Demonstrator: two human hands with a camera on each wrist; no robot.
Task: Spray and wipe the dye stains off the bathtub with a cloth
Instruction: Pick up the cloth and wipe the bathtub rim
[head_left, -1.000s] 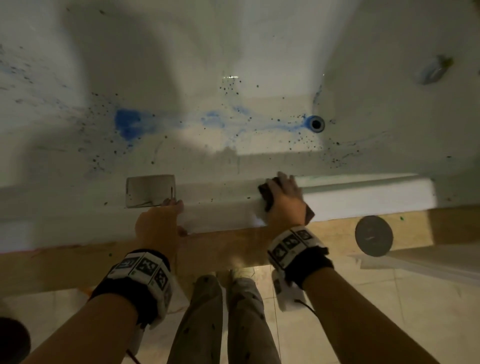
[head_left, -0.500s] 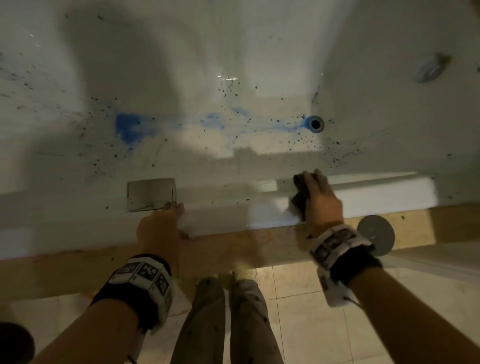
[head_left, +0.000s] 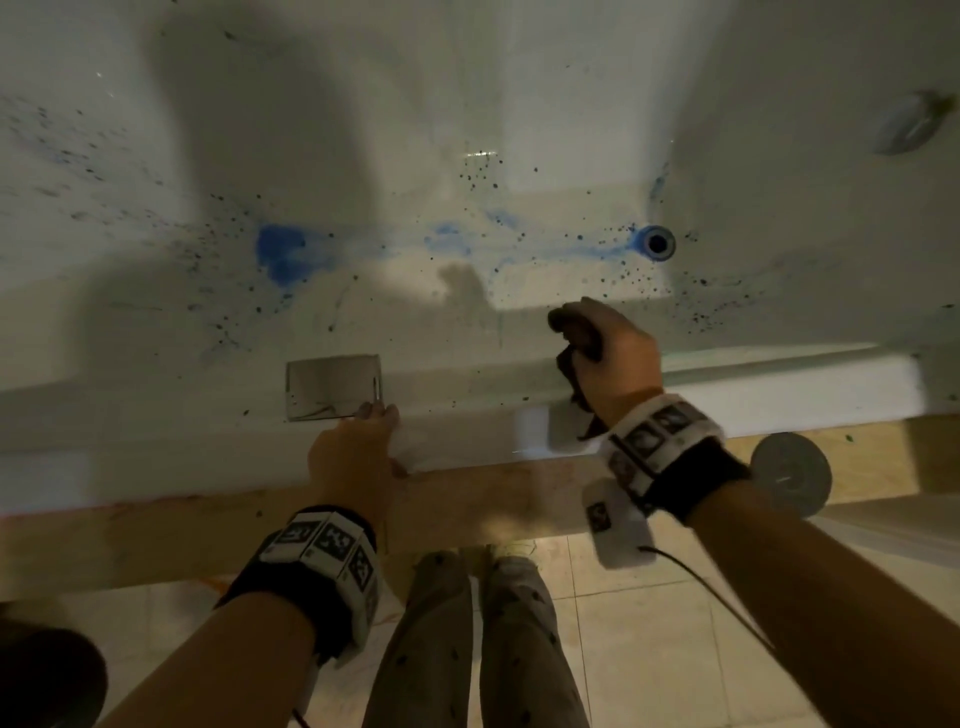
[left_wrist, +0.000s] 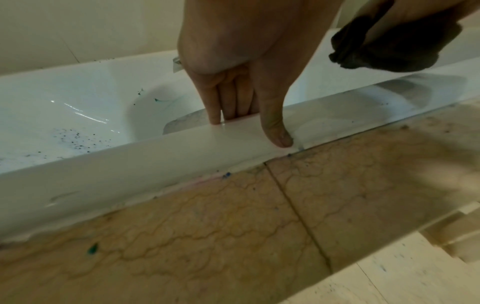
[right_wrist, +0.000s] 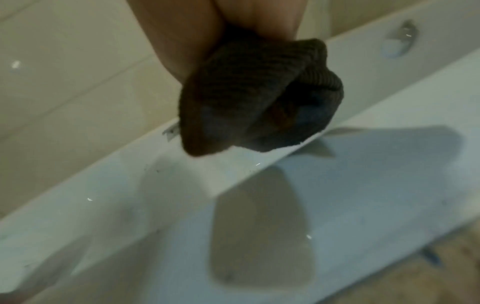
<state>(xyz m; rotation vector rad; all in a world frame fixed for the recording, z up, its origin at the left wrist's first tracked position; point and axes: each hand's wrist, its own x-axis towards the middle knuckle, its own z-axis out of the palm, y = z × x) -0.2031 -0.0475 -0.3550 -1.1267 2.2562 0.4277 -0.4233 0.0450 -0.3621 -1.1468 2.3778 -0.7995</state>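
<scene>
1. My right hand (head_left: 618, 358) is curled round a bunched dark ribbed cloth (right_wrist: 259, 98), which bulges out past my fingers. In the right wrist view the bundle hangs just above the near rim of the white glossy bathtub (head_left: 753, 384), and I cannot tell whether it touches.

2. My left hand (head_left: 353, 457) holds nothing. Its straight fingers (left_wrist: 215, 102) press down on the inner edge of the rim and the thumb presses on the outer edge, so it braces me against the tub.

3. The stains I am after lie far from both hands, down on the tub floor. A solid blue dye blotch (head_left: 280, 254) sits to the far left, and a paler blue streak (head_left: 519, 244) runs right from it to the round drain hole (head_left: 657, 243). The long axis of the mess therefore runs left to right, parallel with the rim. Dark specks are scattered all round it.

4. The cloth hand is nearer the drain end of the streak, which lies almost straight ahead and down from it. The heavy blotch lies ahead of the bracing hand.

5. I judge the next reach goes forward and down over the rim to the drain end. From there I would wipe leftward along the streak.

6. No spray bottle is in view.
</scene>
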